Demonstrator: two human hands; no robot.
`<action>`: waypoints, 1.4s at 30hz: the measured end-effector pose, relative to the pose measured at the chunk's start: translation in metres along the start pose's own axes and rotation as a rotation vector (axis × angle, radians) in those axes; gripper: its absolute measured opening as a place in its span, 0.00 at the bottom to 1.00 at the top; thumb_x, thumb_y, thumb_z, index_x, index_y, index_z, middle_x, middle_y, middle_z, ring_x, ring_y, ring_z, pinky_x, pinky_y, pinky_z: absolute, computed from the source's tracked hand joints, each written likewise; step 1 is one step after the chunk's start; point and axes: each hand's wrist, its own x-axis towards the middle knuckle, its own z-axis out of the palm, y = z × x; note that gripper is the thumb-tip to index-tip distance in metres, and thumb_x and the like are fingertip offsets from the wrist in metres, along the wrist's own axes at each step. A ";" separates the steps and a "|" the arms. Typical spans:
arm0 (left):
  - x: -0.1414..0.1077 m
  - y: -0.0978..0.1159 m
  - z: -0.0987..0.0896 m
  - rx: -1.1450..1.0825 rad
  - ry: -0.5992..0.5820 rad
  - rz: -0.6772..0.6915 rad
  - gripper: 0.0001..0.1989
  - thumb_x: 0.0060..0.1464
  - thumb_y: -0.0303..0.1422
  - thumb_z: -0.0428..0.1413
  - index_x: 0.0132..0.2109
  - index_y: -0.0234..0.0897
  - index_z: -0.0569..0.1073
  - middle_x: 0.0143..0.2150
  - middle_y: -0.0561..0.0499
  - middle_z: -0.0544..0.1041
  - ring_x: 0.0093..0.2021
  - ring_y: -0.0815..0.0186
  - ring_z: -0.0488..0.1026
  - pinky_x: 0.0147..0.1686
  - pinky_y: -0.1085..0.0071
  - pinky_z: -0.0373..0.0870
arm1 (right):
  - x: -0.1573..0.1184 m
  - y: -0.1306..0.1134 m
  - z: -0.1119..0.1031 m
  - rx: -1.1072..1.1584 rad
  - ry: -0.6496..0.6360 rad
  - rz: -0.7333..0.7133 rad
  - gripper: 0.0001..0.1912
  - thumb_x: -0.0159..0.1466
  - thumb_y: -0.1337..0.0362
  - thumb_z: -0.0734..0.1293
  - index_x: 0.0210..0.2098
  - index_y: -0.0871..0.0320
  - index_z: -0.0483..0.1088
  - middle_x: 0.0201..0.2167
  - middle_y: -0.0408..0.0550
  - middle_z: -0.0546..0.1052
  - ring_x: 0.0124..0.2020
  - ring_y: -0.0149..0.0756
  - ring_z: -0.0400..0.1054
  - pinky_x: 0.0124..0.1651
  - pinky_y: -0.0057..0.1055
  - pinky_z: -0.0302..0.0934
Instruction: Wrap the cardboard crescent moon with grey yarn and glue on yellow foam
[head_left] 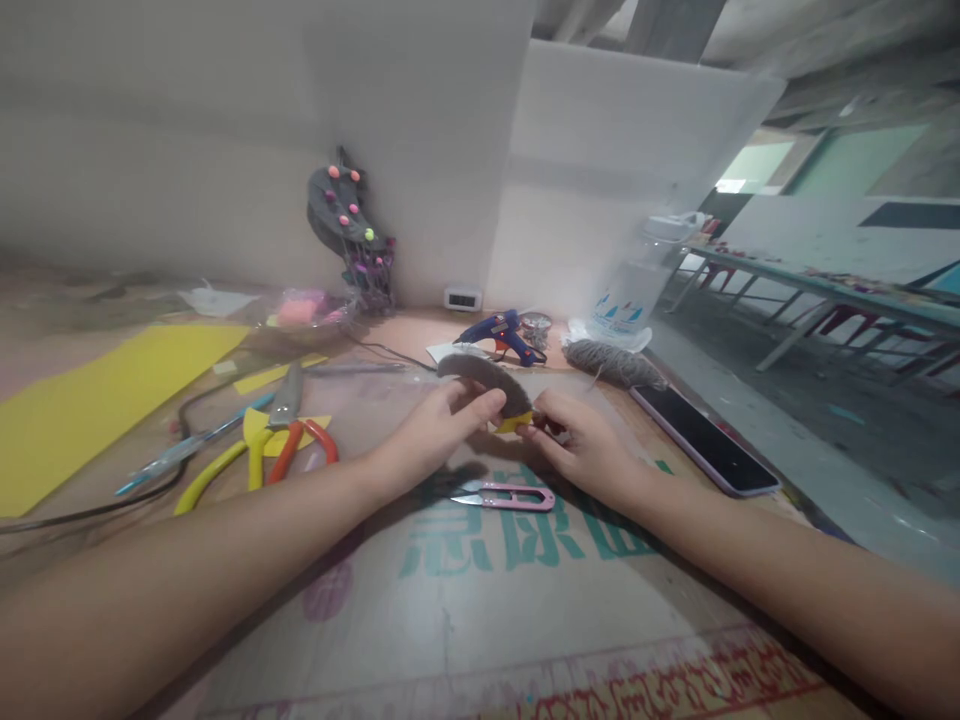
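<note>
Near the middle of the table, my left hand (465, 410) grips a curved grey piece (484, 376) between thumb and fingers. A yellow part (514, 423) shows at its lower right end. My right hand (559, 430) pinches at that end, its fingertips closed against the piece; grey yarn may lie between them, but it is too small to tell. Just below the hands lie pink thread snips (517, 497), blades pointing left. Behind the hands, a blue glue gun (502, 335) rests on the table.
Scissors (285, 400), a blue pen (187, 447) and yellow sheet (112, 400) lie left. A decorated grey crescent (341, 215) stands behind. Grey yarn (611, 362), a phone (709, 440) and a bottle (634, 280) are right. A small clock (463, 298) sits by the wall.
</note>
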 end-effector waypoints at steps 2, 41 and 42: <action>0.000 0.000 -0.001 0.026 0.010 -0.037 0.21 0.58 0.49 0.52 0.33 0.34 0.73 0.33 0.49 0.74 0.36 0.65 0.71 0.40 0.69 0.66 | 0.000 -0.001 -0.001 -0.015 0.007 -0.039 0.10 0.67 0.62 0.61 0.30 0.57 0.66 0.26 0.44 0.68 0.27 0.32 0.60 0.30 0.30 0.54; 0.009 -0.014 -0.002 0.019 0.156 -0.011 0.13 0.58 0.41 0.55 0.38 0.34 0.72 0.32 0.51 0.77 0.30 0.67 0.71 0.29 0.74 0.65 | 0.005 0.009 0.001 0.598 0.035 0.529 0.22 0.60 0.44 0.65 0.26 0.57 0.62 0.19 0.37 0.62 0.18 0.26 0.55 0.20 0.26 0.49; 0.008 -0.015 -0.001 0.035 0.147 -0.024 0.13 0.59 0.41 0.54 0.37 0.35 0.70 0.27 0.54 0.74 0.26 0.69 0.69 0.26 0.74 0.63 | 0.005 0.010 0.002 0.595 0.031 0.526 0.22 0.61 0.44 0.65 0.26 0.57 0.62 0.19 0.37 0.61 0.18 0.26 0.55 0.21 0.26 0.49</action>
